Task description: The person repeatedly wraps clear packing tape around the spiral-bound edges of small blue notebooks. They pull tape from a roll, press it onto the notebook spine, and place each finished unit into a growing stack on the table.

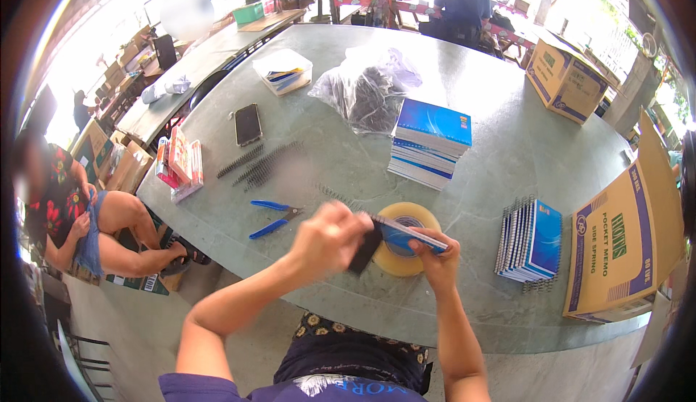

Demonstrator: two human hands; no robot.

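Observation:
My right hand (439, 257) grips a small notebook (399, 237) with a blue cover, its dark back board hanging open. Close to the notebook's left edge is my left hand (330, 237), fingers drawn together and smeared by motion; what they pinch is hidden. A thin wire coil (335, 194) shows just beyond those fingers. Below the notebook a wide roll of clear tape (429, 218) lies flat on the table. Blue-handled pliers (274, 218) rest left of my left hand. Several dark spiral coils (270, 166) lie farther back.
On the grey table (464, 315) stand a tall notebook stack (431, 141), coil-bound notebooks (529, 239), a cardboard box (616, 235) and another box (567, 77). A plastic bag (370, 86), phone (248, 125) and white tray (283, 72) sit farther back. A person (80, 213) sits left.

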